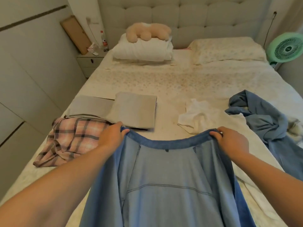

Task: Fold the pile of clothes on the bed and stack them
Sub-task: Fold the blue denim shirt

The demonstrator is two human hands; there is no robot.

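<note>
A blue denim-look garment (165, 185) was held up over the near edge of the bed (164, 79), its banded top edge stretched between two hands. The left hand (113, 135) gripped the left corner with curled fingers, the right hand (229, 140) pinched the right corner, and both bare forearms were extended forward. Stitched seams and a small dark tag were seen on the soft, thin cloth; no writing could be read. A crumpled pink plaid shirt (70, 140) lay at left beside two folded grey pieces (124, 108). A white garment (195, 115) and another rumpled blue garment (262, 118) lay at right.
</note>
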